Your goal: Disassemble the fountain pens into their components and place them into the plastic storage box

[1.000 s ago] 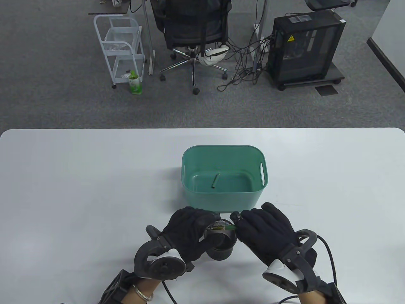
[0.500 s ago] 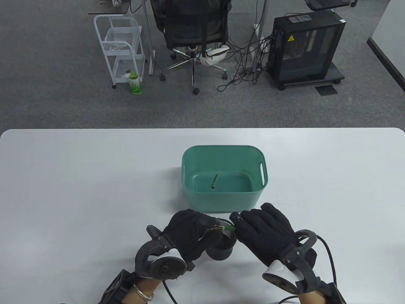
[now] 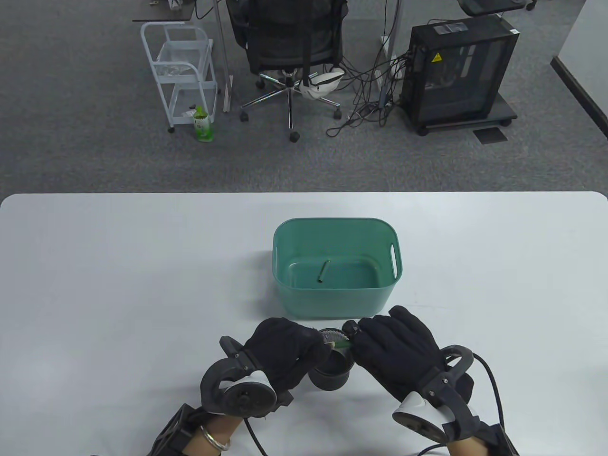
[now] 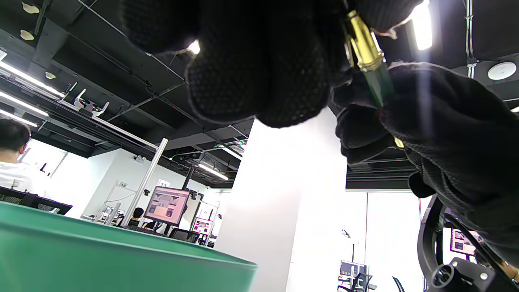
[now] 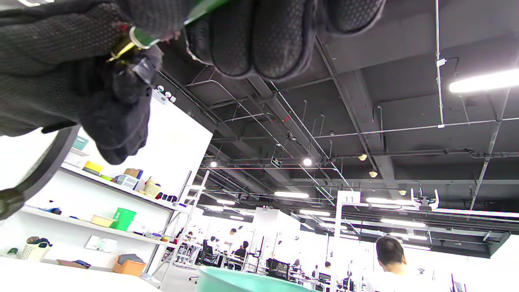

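Note:
A green fountain pen (image 3: 338,339) with gold trim is held level between both hands, just above a black cup (image 3: 332,373). My left hand (image 3: 319,338) pinches its gold end (image 4: 365,44). My right hand (image 3: 354,332) grips the green barrel (image 4: 379,85), whose gold ring (image 5: 138,40) shows in the right wrist view. A short ribbed silver stretch shows between the hands. The teal plastic storage box (image 3: 285,237) stands right behind the hands, with one olive pen part (image 3: 323,271) lying on its floor.
The white table (image 3: 118,285) stretches left and right of the box. Past its far edge are grey carpet, an office chair (image 3: 289,42), a white cart (image 3: 183,71) and a black computer case (image 3: 458,71).
Both hands have edged slightly toward the box with the pen. The left hand has shifted on the pen's end, and more of the black cup shows below.

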